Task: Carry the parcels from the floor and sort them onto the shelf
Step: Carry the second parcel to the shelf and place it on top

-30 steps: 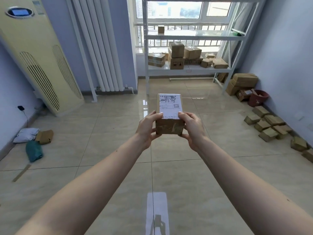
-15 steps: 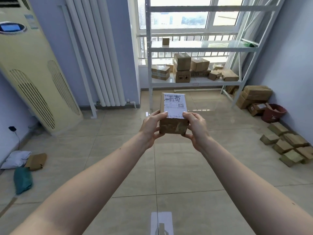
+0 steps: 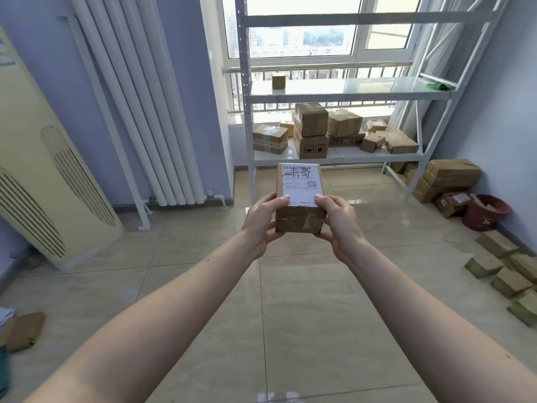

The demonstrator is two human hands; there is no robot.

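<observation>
A small brown cardboard parcel (image 3: 299,196) with a white shipping label on top is held out in front of me at chest height. My left hand (image 3: 261,221) grips its left side and my right hand (image 3: 338,223) grips its right side, thumbs on the label. Ahead stands a white metal shelf (image 3: 334,96) against the window. Its lower level holds several brown boxes (image 3: 312,123); the middle level carries one small box (image 3: 278,82). More parcels (image 3: 505,279) lie on the floor along the right wall.
A tall cream air conditioner (image 3: 43,181) stands at the left, white radiator pipes (image 3: 139,106) beside it. Larger boxes (image 3: 449,177) and a red bucket (image 3: 485,212) sit right of the shelf. Packets (image 3: 21,331) lie at the left floor edge.
The shelf has come closer and larger in view as I walk toward it. The parcel stays held in both hands in the same grip.
</observation>
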